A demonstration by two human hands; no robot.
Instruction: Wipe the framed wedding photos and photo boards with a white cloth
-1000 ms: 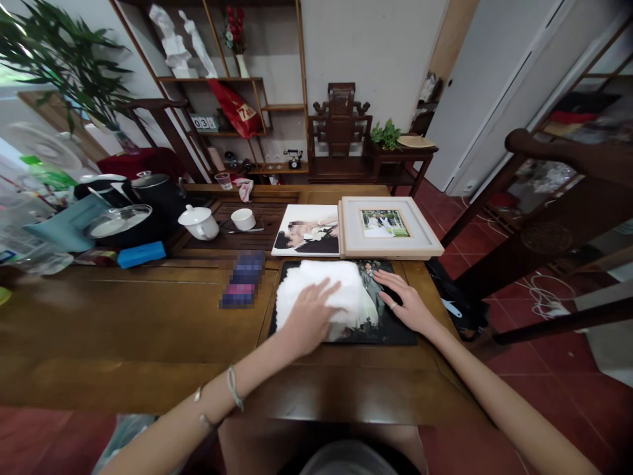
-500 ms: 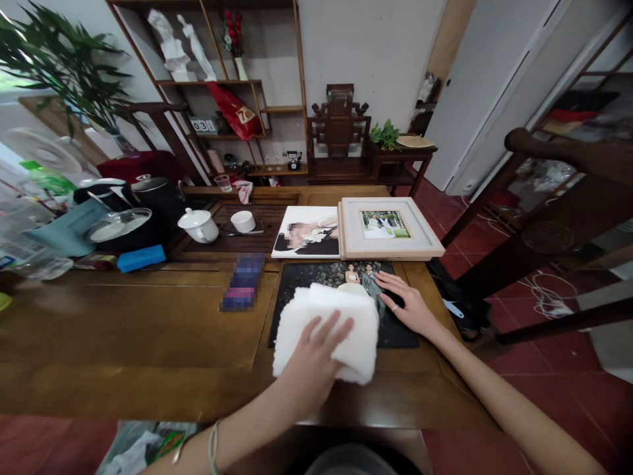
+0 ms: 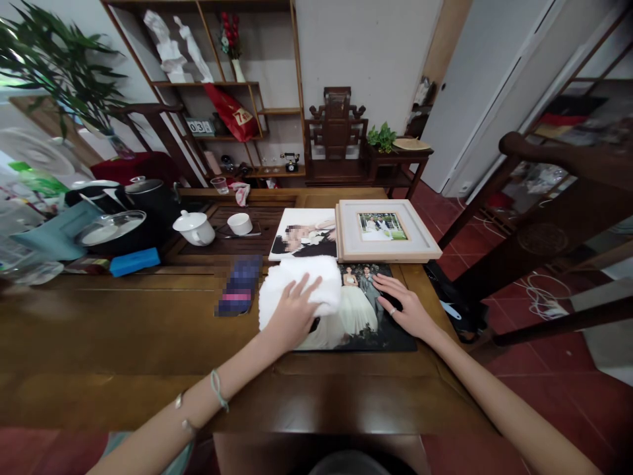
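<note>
A folded white towel [image 3: 275, 290] covers the upper left part of a dark wedding photo panel [image 3: 357, 318] that lies flat on the wooden table. My left hand [image 3: 293, 313] presses on the towel from above and holds it, fingers spread over the cloth; its thumb is mostly hidden. On the right side of the panel rests my right hand [image 3: 408, 311], open, its fingers stretched over the printed couple and a ring on one finger. Just behind the panel lie a white-edged photo print [image 3: 306, 231] and a light wood picture frame [image 3: 420, 234] holding a small photo.
A phone-like blurred dark blue item [image 3: 240, 287] lies left of the panel. Further left are a blue block [image 3: 135, 262], a white lidded cup [image 3: 194, 228], a small white bowl [image 3: 240, 224] and black pots [image 3: 151, 201]. A dark wooden chair [image 3: 539, 218] stands to the right.
My left hand has slid the towel up and to the left, uncovering the bride's dress and the panel's lower middle. My right hand stays in about the same place.
</note>
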